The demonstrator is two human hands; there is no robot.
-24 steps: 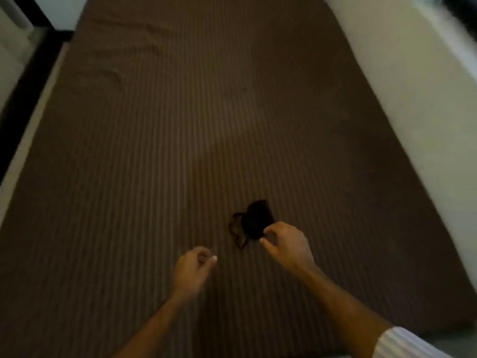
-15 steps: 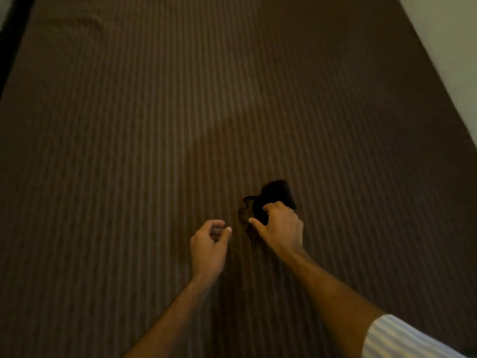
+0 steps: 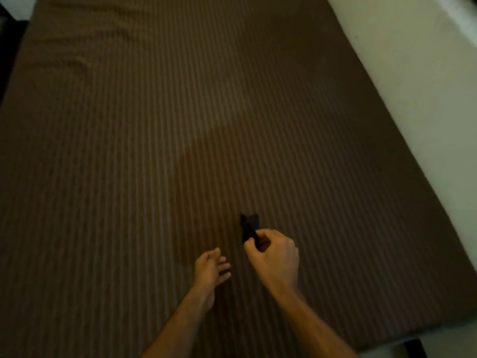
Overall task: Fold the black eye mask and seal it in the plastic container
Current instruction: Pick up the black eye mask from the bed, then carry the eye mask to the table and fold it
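Note:
The black eye mask (image 3: pixel 248 226) is bunched into a narrow dark shape, pinched at its near end between thumb and fingers of my right hand (image 3: pixel 274 257). It looks lifted slightly off the brown striped bed cover (image 3: pixel 154 151), though the dim light makes that hard to judge. My left hand (image 3: pixel 211 268) hovers just to the left, palm partly up, fingers loosely apart and holding nothing. No plastic container is in view.
The brown striped bed cover fills most of the view, with wrinkles at the far left. A pale wall (image 3: pixel 418 104) runs along the right side. A dark gap (image 3: pixel 7 47) lies past the left edge, and the cover's near right corner ends at a dark leg (image 3: pixel 415 348).
My right hand has closed on the mask and gathered it from a spread shape into a narrow bunch. My left hand has opened a little. The camera has shifted.

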